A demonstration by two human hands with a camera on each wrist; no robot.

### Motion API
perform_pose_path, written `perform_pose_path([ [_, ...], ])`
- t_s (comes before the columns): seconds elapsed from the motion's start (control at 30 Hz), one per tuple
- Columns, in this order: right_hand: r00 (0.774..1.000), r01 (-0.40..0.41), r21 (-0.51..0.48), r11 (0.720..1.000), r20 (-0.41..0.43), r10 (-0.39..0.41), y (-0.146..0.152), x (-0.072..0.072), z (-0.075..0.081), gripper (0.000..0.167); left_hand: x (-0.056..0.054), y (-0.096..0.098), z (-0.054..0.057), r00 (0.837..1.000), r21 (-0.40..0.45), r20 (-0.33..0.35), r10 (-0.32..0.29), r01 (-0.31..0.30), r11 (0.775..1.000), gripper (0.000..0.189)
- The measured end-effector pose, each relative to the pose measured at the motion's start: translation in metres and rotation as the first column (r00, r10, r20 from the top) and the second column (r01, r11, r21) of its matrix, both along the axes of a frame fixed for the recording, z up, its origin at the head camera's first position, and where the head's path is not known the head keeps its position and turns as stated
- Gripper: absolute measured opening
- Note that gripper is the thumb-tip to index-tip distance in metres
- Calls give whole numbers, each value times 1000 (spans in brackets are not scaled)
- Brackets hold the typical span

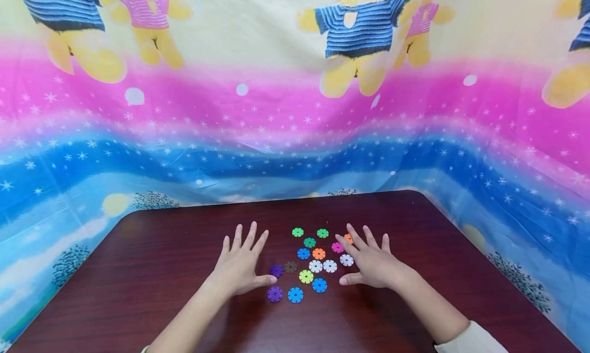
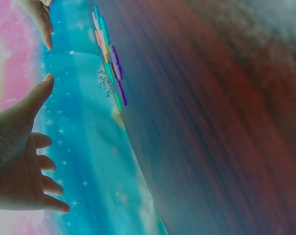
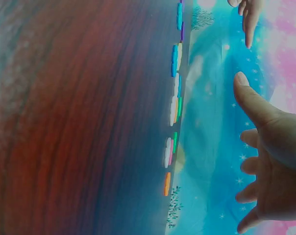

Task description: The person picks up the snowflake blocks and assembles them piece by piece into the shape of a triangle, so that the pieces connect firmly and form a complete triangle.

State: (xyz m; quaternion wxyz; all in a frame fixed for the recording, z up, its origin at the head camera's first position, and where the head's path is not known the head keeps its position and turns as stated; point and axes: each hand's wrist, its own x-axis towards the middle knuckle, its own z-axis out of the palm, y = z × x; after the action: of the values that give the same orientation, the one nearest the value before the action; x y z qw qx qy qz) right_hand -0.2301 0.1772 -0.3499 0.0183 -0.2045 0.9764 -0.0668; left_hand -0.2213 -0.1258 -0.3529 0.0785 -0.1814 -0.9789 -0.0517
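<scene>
Several notched plastic discs in many colours lie flat on the dark wood table, among them a yellow-green disc (image 1: 306, 276), an orange disc (image 1: 319, 253) and a brown disc (image 1: 290, 267). My left hand (image 1: 239, 266) hovers at their left with fingers spread, its thumb in front of a purple disc (image 1: 276, 271). On the other side my right hand (image 1: 372, 261) is held over the table, fingers spread too, partly covering an orange disc at the back right. A white disc (image 1: 346, 260) shows between its thumb and forefinger. Both wrist views show the hands raised above the tabletop, holding nothing.
The table (image 1: 152, 271) has a rounded far edge. Behind and beside it hangs a cloth (image 1: 276, 122) printed with bears, snowflakes and pink and blue bands. A light sleeve (image 1: 470, 338) covers the right forearm near the bottom edge.
</scene>
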Motion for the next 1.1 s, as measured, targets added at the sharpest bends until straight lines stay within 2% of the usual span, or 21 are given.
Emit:
perform_pose_path([
  [0.2,1000,5,-24,1000,11,-5,4,-4,-3,91,-2,3,3,1000,-7,19,-1,2,1000,97],
  [0.3,1000,-5,-58,998,25,6,9,-11,-4,85,-5,7,3,998,-7,64,-4,4,1000,92],
  [0.4,999,-17,-86,996,46,22,14,-26,-5,76,-12,12,3,991,-6,134,-2,3,1000,80],
  [0.5,997,-23,-101,995,67,30,19,-47,-6,65,-27,17,2,973,11,229,8,-11,1000,58],
  [0.67,993,49,-150,988,110,-32,24,-83,-18,48,-54,23,-3,922,53,387,9,-32,998,29],
  [0.77,986,114,-190,975,138,-88,27,-100,-28,43,-64,24,-7,889,82,458,2,-45,996,28],
  [0.9,978,176,-225,958,148,-145,28,-114,-38,39,-71,25,-11,851,104,525,16,-83,991,32],
  [1.0,976,197,-234,952,142,-167,29,-119,-41,38,-74,28,-14,844,93,535,21,-83,992,34],
  [1.1,976,199,-236,951,140,-169,27,-122,-42,34,-76,32,-18,855,63,518,12,-52,997,37],
])
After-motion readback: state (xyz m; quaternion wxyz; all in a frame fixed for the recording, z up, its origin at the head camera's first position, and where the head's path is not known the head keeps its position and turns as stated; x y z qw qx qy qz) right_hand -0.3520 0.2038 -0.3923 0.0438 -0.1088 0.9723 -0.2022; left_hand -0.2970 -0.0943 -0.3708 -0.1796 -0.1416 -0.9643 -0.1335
